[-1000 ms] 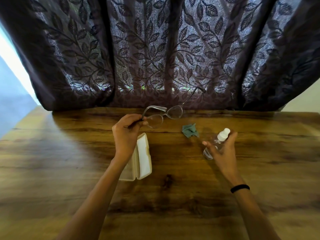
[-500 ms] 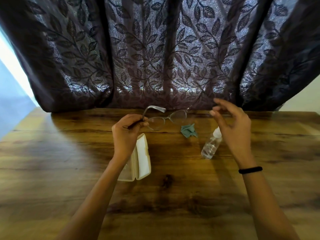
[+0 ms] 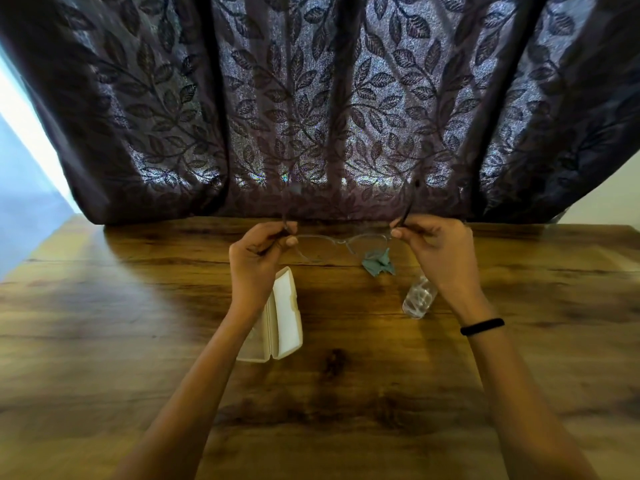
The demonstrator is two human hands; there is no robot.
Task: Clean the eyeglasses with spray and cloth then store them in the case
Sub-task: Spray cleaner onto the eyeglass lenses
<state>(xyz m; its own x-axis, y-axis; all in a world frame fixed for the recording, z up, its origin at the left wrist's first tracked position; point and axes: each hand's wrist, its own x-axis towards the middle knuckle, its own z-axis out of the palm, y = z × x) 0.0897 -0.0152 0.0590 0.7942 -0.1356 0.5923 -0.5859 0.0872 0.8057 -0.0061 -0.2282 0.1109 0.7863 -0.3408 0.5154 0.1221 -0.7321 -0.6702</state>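
Eyeglasses held above surface, just beyond far end of open case, temples unfolded. I judge step: inspection before spraying. Grip: left hand fingers pinch one temple hinge, right hand pinches other; both clenched on frame. Next move needs right hand freed for spray bottle, right of case; cloth also right of case, farther back.

Likely a home room, though little of it shows. Wood-grain desk sits against a dark leaf-print curtain, daylight glowing through the weave. Plain pale wall at right, bright daylight strip at left beside the curtain.
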